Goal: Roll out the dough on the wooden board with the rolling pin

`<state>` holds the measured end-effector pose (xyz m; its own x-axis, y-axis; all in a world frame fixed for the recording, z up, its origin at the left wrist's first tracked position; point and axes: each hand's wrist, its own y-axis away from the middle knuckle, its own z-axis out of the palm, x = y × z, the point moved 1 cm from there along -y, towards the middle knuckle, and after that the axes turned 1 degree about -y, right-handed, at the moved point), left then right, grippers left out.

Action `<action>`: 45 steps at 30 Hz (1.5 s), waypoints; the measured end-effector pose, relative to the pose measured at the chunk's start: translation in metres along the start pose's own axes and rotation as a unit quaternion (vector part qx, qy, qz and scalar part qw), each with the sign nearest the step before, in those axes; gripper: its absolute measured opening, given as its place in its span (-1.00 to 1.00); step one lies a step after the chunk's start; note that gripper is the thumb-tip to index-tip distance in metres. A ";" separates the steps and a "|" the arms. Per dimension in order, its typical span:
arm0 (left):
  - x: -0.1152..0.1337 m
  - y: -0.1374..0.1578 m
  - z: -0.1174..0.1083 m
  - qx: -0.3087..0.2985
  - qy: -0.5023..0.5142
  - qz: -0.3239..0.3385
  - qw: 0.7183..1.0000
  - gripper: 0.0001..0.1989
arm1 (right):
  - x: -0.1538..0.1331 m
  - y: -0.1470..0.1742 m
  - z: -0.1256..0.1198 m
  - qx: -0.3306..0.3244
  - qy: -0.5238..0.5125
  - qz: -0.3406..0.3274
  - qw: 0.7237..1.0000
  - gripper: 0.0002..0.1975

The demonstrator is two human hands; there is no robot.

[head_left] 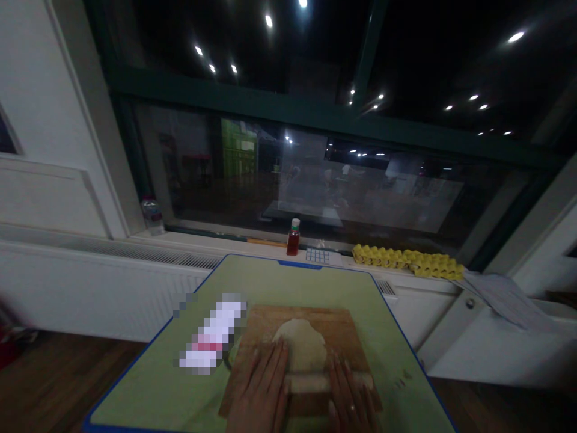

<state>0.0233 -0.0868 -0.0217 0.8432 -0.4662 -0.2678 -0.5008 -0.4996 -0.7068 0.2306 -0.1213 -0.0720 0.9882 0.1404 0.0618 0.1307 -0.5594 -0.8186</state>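
A round, flattened sheet of dough [301, 346] lies on a wooden board [345, 331]. Across its near edge runs a pale rolling pin [309, 383]. My left hand [264, 388] lies over the pin's left end with fingers stretched forward, the fingertips reaching beside the dough's left edge. On the right part of the pin rests my right hand [352, 397], its fingers extended over the wood and slightly apart. Both hands touch the pin from above without wrapping round it. The pin's left end is hidden under my left hand.
The board sits on a green table [180, 397] with a blue rim. To its left lies a blurred-out bright object [216, 331]. On the windowsill stand a small bottle of red liquid [293, 239], a clear plastic bottle [152, 214] and yellow egg cartons [406, 261].
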 end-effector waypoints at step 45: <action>0.019 0.026 0.010 0.007 -0.017 -0.010 1.000 -0.40 | 0.015 -0.006 0.000 -0.031 -0.026 0.009 0.999 -0.44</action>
<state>0.0280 -0.1017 -0.0515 0.8594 -0.4311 -0.2751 -0.4808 -0.4980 -0.7216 0.2443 -0.1160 -0.0662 0.9850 0.1717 0.0160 0.1193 -0.6116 -0.7821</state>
